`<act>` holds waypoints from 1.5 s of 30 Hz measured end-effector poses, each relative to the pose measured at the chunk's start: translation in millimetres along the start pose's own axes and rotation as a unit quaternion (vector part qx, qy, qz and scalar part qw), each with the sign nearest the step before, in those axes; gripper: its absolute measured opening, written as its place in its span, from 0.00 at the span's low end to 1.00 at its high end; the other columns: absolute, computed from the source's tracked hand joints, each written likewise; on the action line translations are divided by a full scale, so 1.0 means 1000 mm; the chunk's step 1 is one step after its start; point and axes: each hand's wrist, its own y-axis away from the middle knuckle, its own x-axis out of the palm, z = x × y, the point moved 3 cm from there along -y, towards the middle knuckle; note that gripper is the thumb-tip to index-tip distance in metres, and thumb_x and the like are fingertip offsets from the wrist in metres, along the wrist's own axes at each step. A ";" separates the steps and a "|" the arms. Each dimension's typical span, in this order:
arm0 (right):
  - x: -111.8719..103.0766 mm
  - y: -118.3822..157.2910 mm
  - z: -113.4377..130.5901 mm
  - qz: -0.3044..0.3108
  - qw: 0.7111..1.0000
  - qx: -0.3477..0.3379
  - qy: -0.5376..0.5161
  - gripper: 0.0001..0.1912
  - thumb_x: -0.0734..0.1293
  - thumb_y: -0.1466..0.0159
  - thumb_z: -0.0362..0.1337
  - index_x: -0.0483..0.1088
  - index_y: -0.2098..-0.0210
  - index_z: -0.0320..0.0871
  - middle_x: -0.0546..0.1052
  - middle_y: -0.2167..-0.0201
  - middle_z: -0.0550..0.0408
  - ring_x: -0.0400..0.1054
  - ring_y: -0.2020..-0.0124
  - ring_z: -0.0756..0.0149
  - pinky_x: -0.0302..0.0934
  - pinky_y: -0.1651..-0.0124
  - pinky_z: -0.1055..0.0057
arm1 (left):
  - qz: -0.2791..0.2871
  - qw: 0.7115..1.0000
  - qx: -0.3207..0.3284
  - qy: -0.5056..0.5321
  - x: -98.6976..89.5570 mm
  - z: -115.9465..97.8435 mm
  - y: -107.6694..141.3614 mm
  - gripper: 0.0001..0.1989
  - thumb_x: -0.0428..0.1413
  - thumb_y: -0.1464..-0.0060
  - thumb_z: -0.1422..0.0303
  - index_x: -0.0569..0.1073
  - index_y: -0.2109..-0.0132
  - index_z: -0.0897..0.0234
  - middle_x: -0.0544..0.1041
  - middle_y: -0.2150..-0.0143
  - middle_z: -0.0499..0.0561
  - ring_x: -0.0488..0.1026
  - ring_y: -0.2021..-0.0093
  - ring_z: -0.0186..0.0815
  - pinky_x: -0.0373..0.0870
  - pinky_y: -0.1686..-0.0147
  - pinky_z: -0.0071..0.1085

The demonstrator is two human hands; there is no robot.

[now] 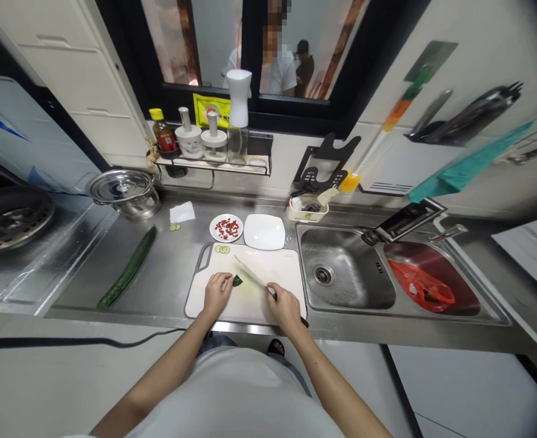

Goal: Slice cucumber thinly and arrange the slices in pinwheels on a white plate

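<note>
My left hand is over the left part of the white cutting board, its fingers closed on a small dark green cucumber piece. In my right hand is the black handle of a knife, whose blade points up and left across the board, to the right of the piece. A few pale cucumber slices lie near the board's top left corner. Behind the board are a round plate of chopped red bits and a white squarish plate with nothing on it.
A long cucumber lies on the steel counter at the left, near a lidded pot and a white paper. To the right is a double sink with a red bag. Bottles stand on a wall rack.
</note>
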 end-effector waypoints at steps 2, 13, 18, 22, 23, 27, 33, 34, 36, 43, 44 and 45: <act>0.000 -0.001 0.005 0.021 0.999 -0.016 0.028 0.18 0.50 0.30 0.41 0.69 0.52 0.47 0.78 0.63 0.53 0.71 0.60 0.66 0.54 0.62 0.75 | 0.008 0.999 0.022 0.027 0.001 -0.005 0.002 0.11 0.50 0.40 0.64 0.75 0.60 0.61 0.77 0.62 0.52 0.73 0.59 0.37 0.69 0.57 0.35; 0.004 -0.004 0.030 0.116 0.984 -0.079 0.111 0.17 0.50 0.31 0.37 0.66 0.53 0.40 0.77 0.63 0.44 0.72 0.60 0.59 0.59 0.61 0.69 | 0.019 0.996 0.069 0.057 0.006 -0.005 0.003 0.11 0.51 0.40 0.64 0.77 0.59 0.60 0.78 0.61 0.52 0.74 0.59 0.34 0.72 0.57 0.32; 0.004 -0.002 0.036 0.117 0.983 -0.086 0.114 0.16 0.50 0.31 0.36 0.66 0.53 0.40 0.77 0.63 0.43 0.73 0.60 0.58 0.59 0.62 0.68 | 0.027 0.996 0.069 0.051 0.005 -0.007 0.003 0.11 0.51 0.40 0.64 0.77 0.60 0.60 0.77 0.62 0.51 0.74 0.61 0.33 0.72 0.58 0.31; 0.004 -0.003 0.038 0.125 0.981 -0.089 0.119 0.16 0.51 0.31 0.36 0.66 0.53 0.40 0.77 0.63 0.43 0.73 0.59 0.58 0.60 0.62 0.68 | 0.028 0.996 0.070 0.049 0.005 -0.007 0.002 0.11 0.50 0.39 0.64 0.77 0.60 0.60 0.77 0.63 0.52 0.74 0.61 0.34 0.72 0.58 0.31; 0.005 -0.003 0.038 0.125 0.981 -0.091 0.120 0.15 0.51 0.31 0.36 0.66 0.53 0.40 0.77 0.63 0.43 0.73 0.59 0.59 0.60 0.62 0.68 | 0.029 0.996 0.070 0.049 0.006 -0.007 0.002 0.11 0.50 0.39 0.64 0.77 0.60 0.60 0.77 0.62 0.52 0.74 0.61 0.34 0.72 0.58 0.31; 0.006 -0.003 0.037 0.123 0.980 -0.099 0.125 0.16 0.51 0.31 0.36 0.66 0.53 0.40 0.78 0.63 0.43 0.73 0.59 0.59 0.60 0.61 0.68 | 0.030 0.996 0.070 0.049 0.008 -0.004 0.003 0.12 0.50 0.39 0.63 0.77 0.61 0.60 0.77 0.62 0.52 0.74 0.60 0.34 0.72 0.58 0.32; 0.004 -0.005 0.038 0.126 0.976 -0.106 0.143 0.17 0.51 0.32 0.34 0.66 0.52 0.39 0.77 0.63 0.42 0.73 0.58 0.58 0.61 0.62 0.69 | 0.030 0.995 0.083 0.047 0.009 -0.002 0.003 0.11 0.49 0.39 0.65 0.77 0.60 0.60 0.78 0.61 0.52 0.74 0.59 0.34 0.72 0.56 0.33; 0.004 -0.006 0.038 0.127 0.975 -0.108 0.145 0.16 0.51 0.32 0.34 0.66 0.52 0.39 0.77 0.63 0.42 0.73 0.58 0.58 0.61 0.62 0.69 | 0.030 0.995 0.085 0.046 0.009 -0.002 0.003 0.11 0.49 0.39 0.65 0.77 0.60 0.60 0.78 0.61 0.52 0.74 0.59 0.34 0.72 0.56 0.33; 0.004 -0.007 0.038 0.127 0.975 -0.113 0.146 0.16 0.52 0.32 0.33 0.66 0.52 0.39 0.77 0.63 0.42 0.73 0.59 0.58 0.61 0.62 0.68 | 0.029 0.995 0.089 0.043 0.009 -0.002 0.003 0.12 0.49 0.39 0.65 0.77 0.60 0.60 0.78 0.60 0.53 0.74 0.59 0.35 0.72 0.56 0.34; 0.008 -0.009 0.039 0.134 0.972 -0.123 0.148 0.16 0.53 0.34 0.30 0.66 0.51 0.40 0.77 0.63 0.42 0.73 0.59 0.59 0.61 0.61 0.69 | 0.026 0.995 0.090 0.030 0.010 -0.001 0.002 0.12 0.49 0.39 0.64 0.77 0.61 0.61 0.78 0.61 0.53 0.74 0.59 0.35 0.72 0.56 0.34; 0.008 -0.010 0.039 0.133 0.972 -0.123 0.149 0.16 0.52 0.34 0.30 0.66 0.51 0.40 0.77 0.63 0.42 0.73 0.59 0.59 0.61 0.62 0.69 | 0.028 0.995 0.090 0.029 0.010 -0.001 0.002 0.12 0.49 0.39 0.65 0.77 0.61 0.61 0.78 0.61 0.53 0.74 0.59 0.35 0.72 0.56 0.34; 0.008 -0.010 0.040 0.131 0.972 -0.125 0.150 0.16 0.52 0.33 0.30 0.66 0.51 0.40 0.77 0.63 0.42 0.73 0.59 0.59 0.61 0.62 0.69 | 0.029 0.995 0.090 0.029 0.010 -0.001 0.002 0.12 0.49 0.39 0.65 0.77 0.61 0.61 0.78 0.61 0.53 0.74 0.59 0.35 0.72 0.56 0.34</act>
